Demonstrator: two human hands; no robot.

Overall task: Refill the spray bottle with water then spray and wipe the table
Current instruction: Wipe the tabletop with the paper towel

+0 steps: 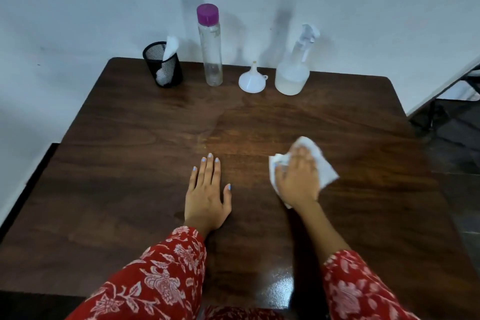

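My right hand (298, 179) presses a white tissue (326, 171) flat on the dark wooden table (130, 163), right of centre. My left hand (207, 195) lies flat on the table with fingers apart, holding nothing. At the back stands the clear spray bottle (293, 70), its lower part filled with water and its trigger head on. A white funnel (252, 80) sits upside down just left of it. A tall clear water bottle (211, 47) with a purple cap stands further left and looks almost empty.
A black mesh cup (163, 65) holding tissues stands at the back left, close to the white wall. Dark floor and a black frame show past the table's right edge (400, 101). A wet sheen lies on the table near its front edge.
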